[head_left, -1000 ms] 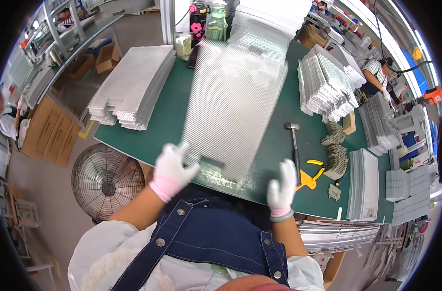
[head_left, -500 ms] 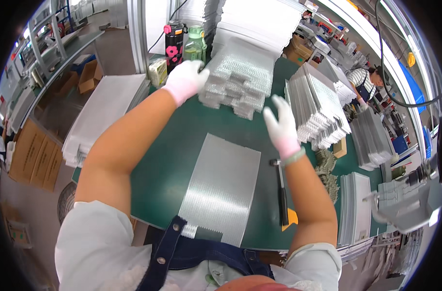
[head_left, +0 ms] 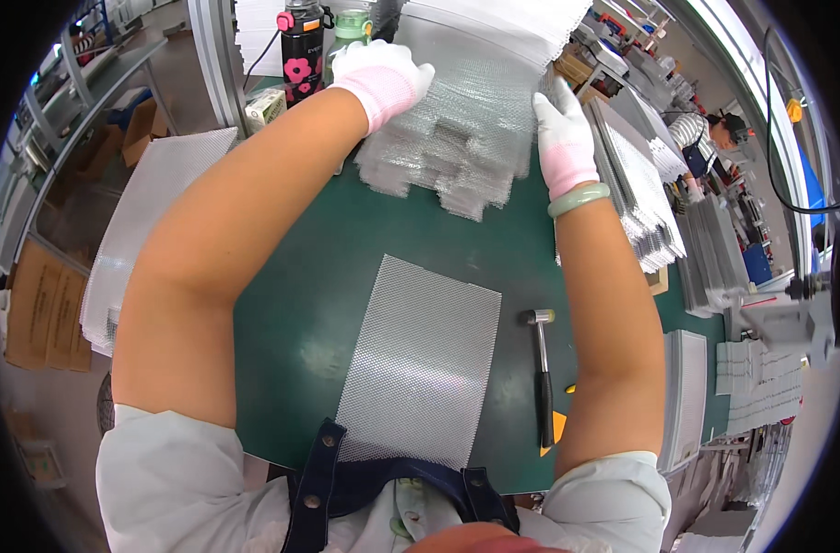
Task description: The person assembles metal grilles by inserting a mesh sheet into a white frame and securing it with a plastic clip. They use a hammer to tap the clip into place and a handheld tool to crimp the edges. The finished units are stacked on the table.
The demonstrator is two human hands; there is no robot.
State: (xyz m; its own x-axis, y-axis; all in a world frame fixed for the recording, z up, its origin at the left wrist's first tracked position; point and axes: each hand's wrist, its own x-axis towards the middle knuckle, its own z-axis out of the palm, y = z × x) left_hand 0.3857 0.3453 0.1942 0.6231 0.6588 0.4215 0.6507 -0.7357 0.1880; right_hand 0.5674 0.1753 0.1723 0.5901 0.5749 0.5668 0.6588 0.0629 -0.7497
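Both my hands wear white gloves with pink cuffs. My left hand (head_left: 381, 77) is at the upper left edge of a stack of silvery mesh sheets (head_left: 452, 138), thumb pointing out toward the stack and fingers partly hidden. At the stack's right side my right hand (head_left: 565, 134) is open, its thumb and fingers apart and nothing visible in it. Whether either hand touches the stack is hard to tell. A single perforated metal sheet (head_left: 420, 359) lies flat in front of me on the green table (head_left: 286, 341). A small hammer (head_left: 544, 373) with a black handle lies to its right.
White sheets pile up (head_left: 162, 207) on the left. A black bottle with pink flowers (head_left: 302, 55) and a green bottle (head_left: 351, 28) stand at the back left. More panels (head_left: 632, 180) are stacked at the right. A co-worker (head_left: 704, 143) is beyond them.
Both hands have moved farther forward along the stack, the left also to the right. The view has shifted, and my right arm no longer covers as much of the hammer's surroundings.
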